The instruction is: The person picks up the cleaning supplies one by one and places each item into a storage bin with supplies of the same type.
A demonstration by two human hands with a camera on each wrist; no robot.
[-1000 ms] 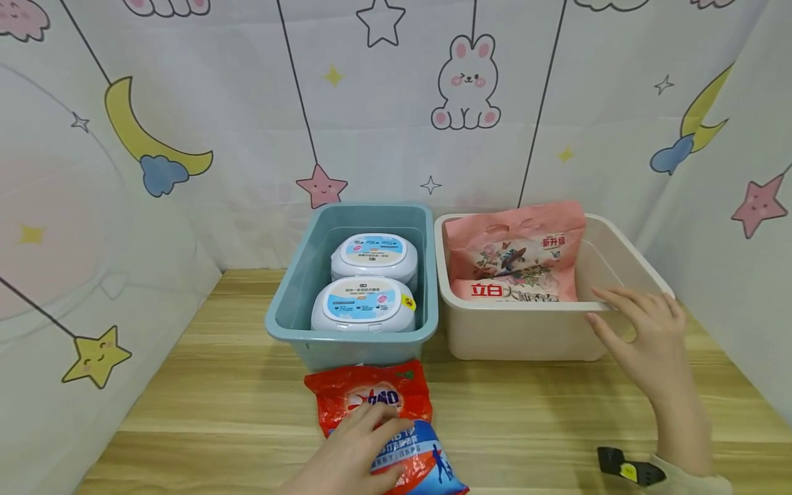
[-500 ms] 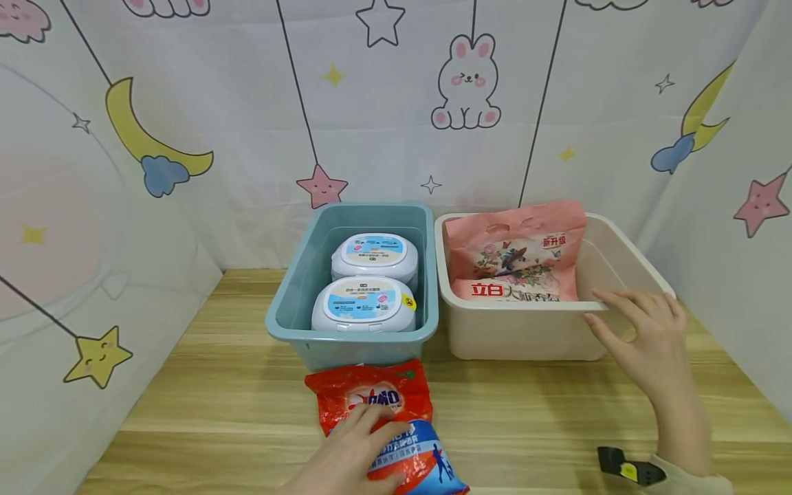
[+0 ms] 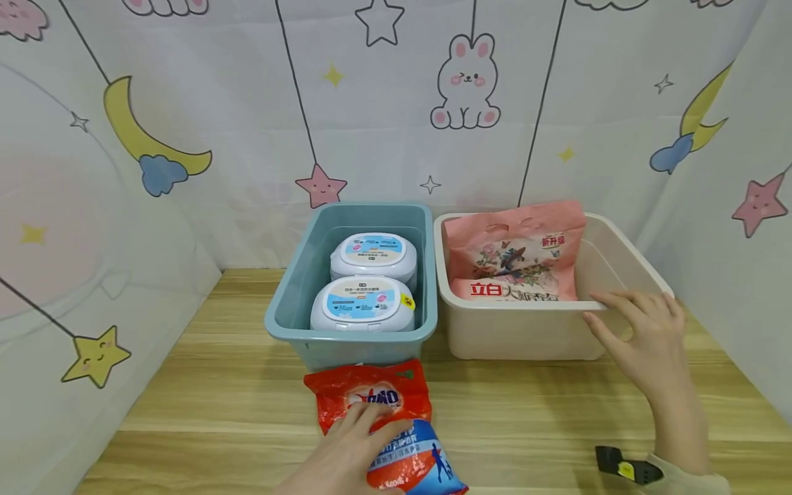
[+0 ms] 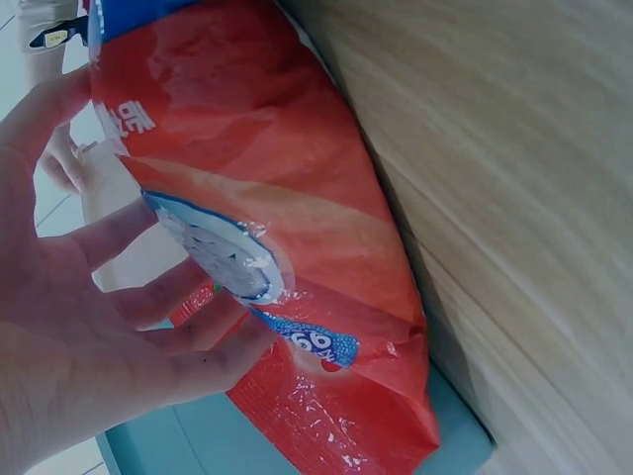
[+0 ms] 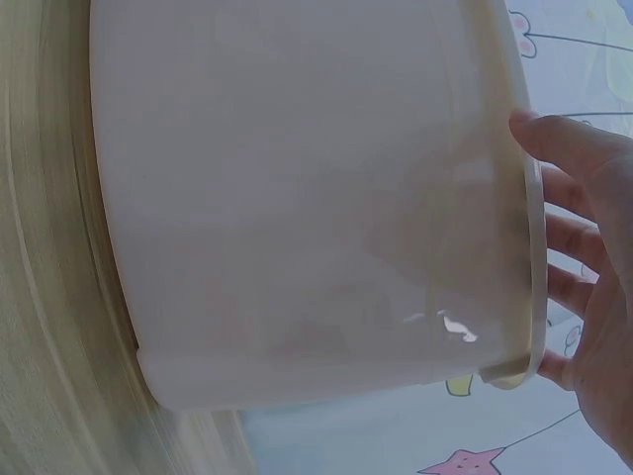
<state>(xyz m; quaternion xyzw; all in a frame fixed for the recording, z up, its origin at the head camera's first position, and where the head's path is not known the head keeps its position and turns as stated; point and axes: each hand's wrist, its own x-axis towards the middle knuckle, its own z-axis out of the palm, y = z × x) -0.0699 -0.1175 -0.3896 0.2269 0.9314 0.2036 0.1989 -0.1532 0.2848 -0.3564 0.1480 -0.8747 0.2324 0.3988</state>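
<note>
In the head view my left hand (image 3: 346, 447) rests on a red and blue laundry detergent bag (image 3: 421, 460) lying on the table at the front. Its fingers are spread and relaxed over the bag's upper face; the left wrist view shows the thumb (image 4: 59, 104) apart from them. To the right, my right hand (image 3: 650, 344) holds the front right rim of a cream plastic bin (image 3: 526, 333), thumb outside and fingers over the rim. A pink laundry detergent bag (image 3: 520, 254) leans inside this bin.
Left of the cream bin stands a blue-green bin (image 3: 365, 350), holding two white lidded boxes (image 3: 365, 302) with blue labels. The wooden table (image 3: 204, 392) ends at a white patterned cloth (image 3: 247, 227) behind and at both sides. A black band (image 3: 628, 467) is by my right wrist.
My left thumb has slid slightly toward the near edge of the red and blue bag. The right hand, the bins and their contents stay as they were.
</note>
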